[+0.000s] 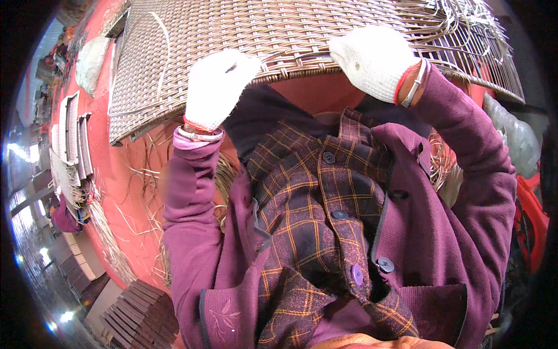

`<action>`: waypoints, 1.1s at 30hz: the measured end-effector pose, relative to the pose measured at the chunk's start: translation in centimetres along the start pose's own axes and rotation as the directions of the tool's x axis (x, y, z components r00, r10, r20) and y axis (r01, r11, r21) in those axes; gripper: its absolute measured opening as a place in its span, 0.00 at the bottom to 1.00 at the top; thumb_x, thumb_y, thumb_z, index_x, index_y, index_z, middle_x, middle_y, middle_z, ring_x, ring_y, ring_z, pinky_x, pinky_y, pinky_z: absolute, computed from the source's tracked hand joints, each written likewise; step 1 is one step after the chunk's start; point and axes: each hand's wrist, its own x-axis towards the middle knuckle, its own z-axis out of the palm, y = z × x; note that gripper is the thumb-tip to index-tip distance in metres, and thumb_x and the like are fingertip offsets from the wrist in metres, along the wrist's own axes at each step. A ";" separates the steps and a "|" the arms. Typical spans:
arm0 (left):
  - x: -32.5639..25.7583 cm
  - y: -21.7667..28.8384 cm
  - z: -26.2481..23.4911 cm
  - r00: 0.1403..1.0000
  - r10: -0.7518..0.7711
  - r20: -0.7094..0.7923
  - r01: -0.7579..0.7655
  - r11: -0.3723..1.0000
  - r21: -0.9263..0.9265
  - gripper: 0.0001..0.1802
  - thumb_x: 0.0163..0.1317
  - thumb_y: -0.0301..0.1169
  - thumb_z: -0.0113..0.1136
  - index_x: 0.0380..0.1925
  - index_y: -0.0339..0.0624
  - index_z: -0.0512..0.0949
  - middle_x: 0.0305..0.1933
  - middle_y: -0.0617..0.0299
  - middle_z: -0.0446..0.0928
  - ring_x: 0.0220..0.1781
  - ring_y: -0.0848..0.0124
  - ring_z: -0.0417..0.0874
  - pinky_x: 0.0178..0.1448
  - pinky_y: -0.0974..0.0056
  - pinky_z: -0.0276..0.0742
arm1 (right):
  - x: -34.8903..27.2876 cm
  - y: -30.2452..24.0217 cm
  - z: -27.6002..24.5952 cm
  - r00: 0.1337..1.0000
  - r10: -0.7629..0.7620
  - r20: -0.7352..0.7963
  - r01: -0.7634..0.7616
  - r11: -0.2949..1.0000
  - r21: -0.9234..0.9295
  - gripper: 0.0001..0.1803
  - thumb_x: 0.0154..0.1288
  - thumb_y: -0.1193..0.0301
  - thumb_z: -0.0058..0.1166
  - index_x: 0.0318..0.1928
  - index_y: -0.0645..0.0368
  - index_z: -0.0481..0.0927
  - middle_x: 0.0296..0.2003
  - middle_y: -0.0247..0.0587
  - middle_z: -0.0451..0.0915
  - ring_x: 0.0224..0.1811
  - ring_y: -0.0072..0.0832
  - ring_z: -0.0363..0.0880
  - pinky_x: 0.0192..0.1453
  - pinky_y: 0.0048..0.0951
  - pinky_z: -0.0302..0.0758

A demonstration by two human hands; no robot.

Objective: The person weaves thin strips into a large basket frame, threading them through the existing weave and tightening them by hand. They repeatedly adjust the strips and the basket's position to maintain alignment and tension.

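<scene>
Both hands gloved in white, raised to the near edge of a big woven wicker panel [290, 35] that fills the top of the head view. Left hand [218, 87] curled shut on the panel's front edge, fingers wrapped under it. Right hand [375, 58] also closed on the same edge, further along, knuckles toward camera. Panel is held up in front of the chest, above the red floor [131, 174]; unwoven loose strands [465, 23] stick out at its far right corner. More finished panels [72, 134] stand stacked at the left, straw-like offcuts [110, 238] are scattered on the floor. Risks, as I judge them: the grip sits only on one edge, so the wide panel could sag or twist and slip out of the gloves; the loose strands could snag a sleeve [459, 116] or unravel if dragged; offcuts underfoot could trip.
</scene>
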 end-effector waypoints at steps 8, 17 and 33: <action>-0.6 0.2 -0.1 1.000 0.007 -0.014 -0.006 0.999 0.033 0.06 0.69 0.32 0.72 0.36 0.43 0.87 0.31 0.58 0.83 0.32 0.59 0.86 0.38 0.57 0.81 | 2.8 -1.6 1.7 0.988 -0.108 -0.106 0.115 0.991 0.064 0.14 0.71 0.62 0.55 0.40 0.54 0.91 0.36 0.49 0.90 0.39 0.52 0.90 0.47 0.51 0.87; -0.5 -0.3 0.5 1.000 0.019 -0.019 -0.018 0.998 0.054 0.07 0.68 0.32 0.72 0.34 0.42 0.86 0.30 0.58 0.82 0.31 0.58 0.85 0.38 0.56 0.81 | 4.6 -2.8 1.7 0.998 -0.036 0.060 0.030 0.994 0.103 0.14 0.69 0.62 0.57 0.41 0.54 0.92 0.38 0.51 0.92 0.41 0.51 0.92 0.47 0.51 0.88; 1.4 -0.7 4.2 0.964 0.256 0.076 -0.264 0.871 0.414 0.04 0.68 0.31 0.64 0.38 0.44 0.84 0.38 0.57 0.84 0.40 0.56 0.87 0.44 0.51 0.84 | 6.5 -1.8 4.1 0.975 -0.214 0.054 0.208 0.973 0.100 0.14 0.76 0.61 0.53 0.45 0.49 0.91 0.40 0.45 0.91 0.44 0.49 0.91 0.49 0.51 0.87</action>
